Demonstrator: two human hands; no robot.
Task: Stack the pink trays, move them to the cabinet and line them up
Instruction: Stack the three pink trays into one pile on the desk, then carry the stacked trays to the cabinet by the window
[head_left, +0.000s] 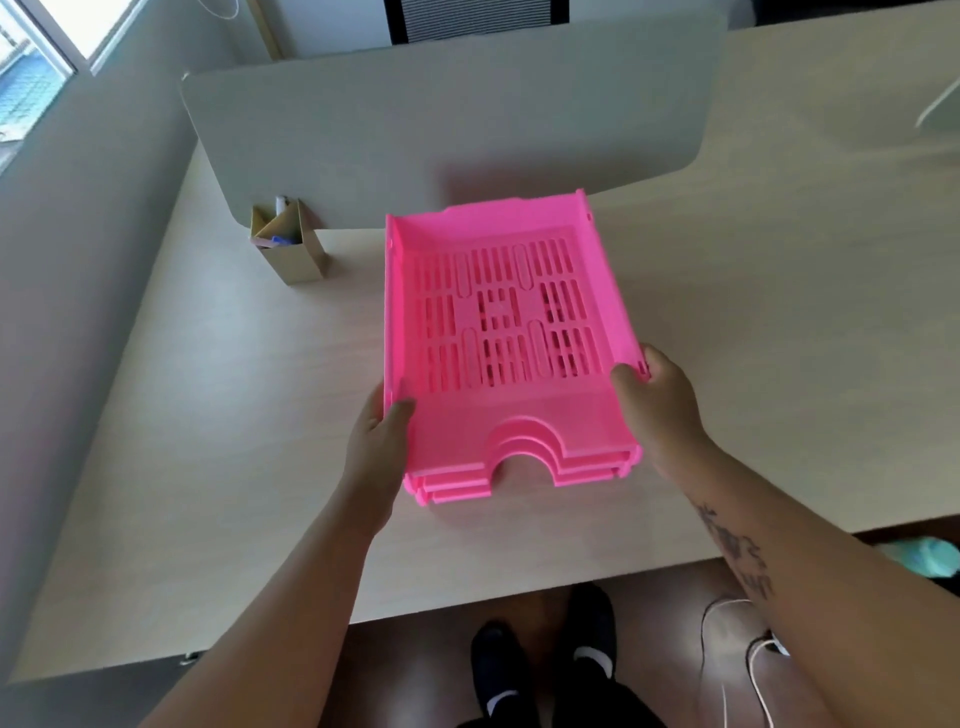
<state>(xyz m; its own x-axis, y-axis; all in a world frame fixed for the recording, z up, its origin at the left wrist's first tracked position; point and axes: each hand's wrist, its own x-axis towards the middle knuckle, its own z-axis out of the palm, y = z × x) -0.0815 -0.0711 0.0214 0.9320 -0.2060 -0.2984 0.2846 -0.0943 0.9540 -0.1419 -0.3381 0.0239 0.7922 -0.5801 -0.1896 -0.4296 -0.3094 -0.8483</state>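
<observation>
Nested pink trays (498, 332) sit mid-table (208, 415). Left hand (376, 441) and right hand (657, 410) each clamp a side wall, thumbs inside. Likely light, rigid, smooth plastic; side walls suit lifting.

Bare forearms, the right forearm (737, 551) tattooed in dark script; black shoes (545, 660) with white socks.

Under my hands lies a pale wooden desk (208, 415). Beyond them stands a grey divider (441, 130); far up to my left, daylight fills a window (36, 57). Below, brown floor (649, 623).
</observation>
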